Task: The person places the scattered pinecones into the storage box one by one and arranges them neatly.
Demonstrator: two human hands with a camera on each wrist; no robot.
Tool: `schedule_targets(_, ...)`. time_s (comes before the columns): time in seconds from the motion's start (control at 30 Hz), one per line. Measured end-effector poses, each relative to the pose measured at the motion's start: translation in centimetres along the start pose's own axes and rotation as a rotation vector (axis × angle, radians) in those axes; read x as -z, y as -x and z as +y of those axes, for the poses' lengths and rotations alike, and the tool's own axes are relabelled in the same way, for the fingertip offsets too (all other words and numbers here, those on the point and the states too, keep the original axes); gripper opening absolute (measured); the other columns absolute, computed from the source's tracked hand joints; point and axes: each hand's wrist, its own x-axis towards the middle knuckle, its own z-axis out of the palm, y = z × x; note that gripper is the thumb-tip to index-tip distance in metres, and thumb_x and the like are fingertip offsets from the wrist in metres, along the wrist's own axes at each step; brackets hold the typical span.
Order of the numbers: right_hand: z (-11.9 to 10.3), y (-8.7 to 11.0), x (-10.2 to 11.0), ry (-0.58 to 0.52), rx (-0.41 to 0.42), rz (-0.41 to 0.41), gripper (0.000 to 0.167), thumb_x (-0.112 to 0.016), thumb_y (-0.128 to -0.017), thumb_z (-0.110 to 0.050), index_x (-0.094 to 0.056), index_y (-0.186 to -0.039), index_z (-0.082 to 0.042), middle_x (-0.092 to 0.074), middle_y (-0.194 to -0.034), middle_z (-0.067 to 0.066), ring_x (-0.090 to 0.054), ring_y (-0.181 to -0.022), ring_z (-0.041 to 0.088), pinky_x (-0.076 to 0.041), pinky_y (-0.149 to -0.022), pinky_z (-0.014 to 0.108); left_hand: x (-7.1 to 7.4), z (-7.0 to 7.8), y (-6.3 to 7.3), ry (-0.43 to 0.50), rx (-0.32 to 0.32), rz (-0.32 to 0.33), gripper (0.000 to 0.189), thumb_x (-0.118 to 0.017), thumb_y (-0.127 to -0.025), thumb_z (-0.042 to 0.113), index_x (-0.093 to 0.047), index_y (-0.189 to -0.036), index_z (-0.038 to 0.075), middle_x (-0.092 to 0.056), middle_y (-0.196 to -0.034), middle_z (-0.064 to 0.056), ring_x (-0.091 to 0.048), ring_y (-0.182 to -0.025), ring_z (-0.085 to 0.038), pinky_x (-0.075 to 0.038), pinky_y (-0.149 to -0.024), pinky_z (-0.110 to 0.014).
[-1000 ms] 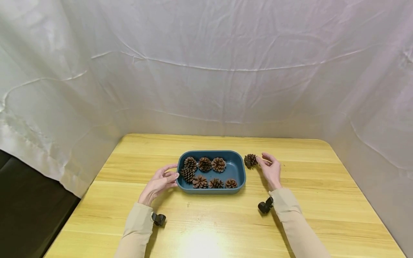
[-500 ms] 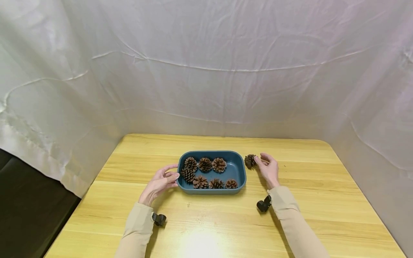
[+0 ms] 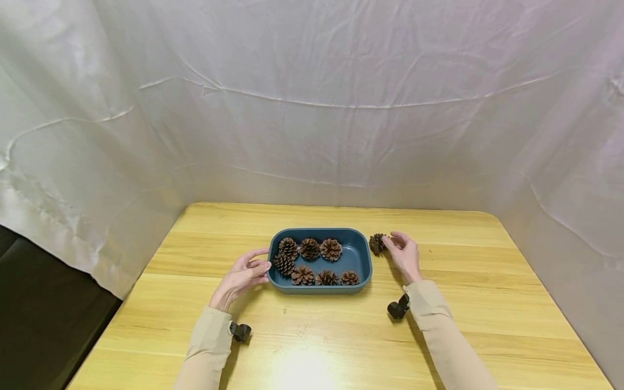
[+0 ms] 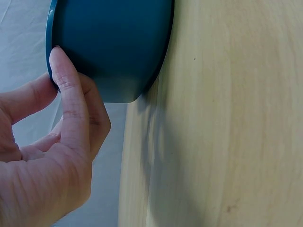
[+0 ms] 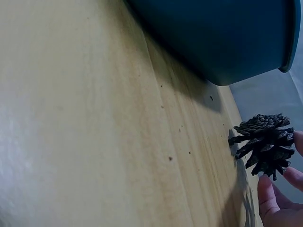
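Observation:
A blue oblong container (image 3: 319, 290) stands on the table with several brown pine cones (image 3: 331, 249) inside, mostly along its back, left and front. My left hand (image 3: 244, 276) pinches its left end, the thumb lying over the rim. In the left wrist view, the left hand (image 4: 66, 127) is at the edge of the container wall (image 4: 113, 42). To the right of the container, my right hand (image 3: 405, 255) holds another pine cone (image 3: 377, 245). The right wrist view shows this pine cone (image 5: 266, 144) with the right-hand fingertips (image 5: 267, 194) against its side and underside.
The wooden table (image 3: 312, 330) has light-coloured cloth (image 3: 312, 135) hanging behind and at both sides. A dark surface (image 3: 44, 309) lies past its left edge. Small dark crumbs (image 5: 170, 159) dot the wood near the container's right end.
My right hand has shifted slightly left, its thumb farther over the pine cone. The left hand and the container look much the same.

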Motion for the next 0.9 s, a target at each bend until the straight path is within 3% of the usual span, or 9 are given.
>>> schedule_targets(0.5, 0.08, 0.04, -0.05, 0.000, -0.003, -0.019, 0.049, -0.060, -0.102, -0.027, -0.053, -0.142, 0.001, -0.057, -0.137, 0.027, -0.056, -0.125, 0.033, -0.040, -0.076, 0.004, 0.07, -0.15, -0.06, -0.002, -0.001, -0.001, 0.061, -0.053, -0.102, 0.001, -0.023, -0.153, -0.009, -0.060, -0.098, -0.002, -0.062, -0.074, -0.006, -0.061, -0.073, -0.018)
schedule_targets(0.8, 0.18, -0.11, -0.09, 0.012, 0.007, -0.012, 0.051, -0.063, -0.100, -0.027, -0.054, -0.141, 0.001, -0.060, -0.127, 0.020, -0.055, -0.099, 0.008, -0.043, -0.075, 0.005, 0.06, -0.12, -0.14, -0.006, 0.003, 0.006, 0.060, -0.053, -0.102, 0.001, -0.024, -0.153, -0.009, -0.060, -0.099, -0.003, -0.062, -0.074, -0.006, -0.060, -0.071, -0.017)
schedule_targets(0.9, 0.20, -0.09, -0.09, 0.009, 0.013, -0.016, 0.051, -0.063, -0.100, -0.026, -0.053, -0.143, 0.000, -0.058, -0.129, 0.021, -0.056, -0.102, 0.011, -0.042, -0.076, 0.005, 0.08, -0.16, -0.15, -0.010, 0.002, 0.007, 0.060, -0.053, -0.102, 0.001, -0.024, -0.153, -0.009, -0.060, -0.099, -0.003, -0.062, -0.074, -0.006, -0.060, -0.071, -0.017)
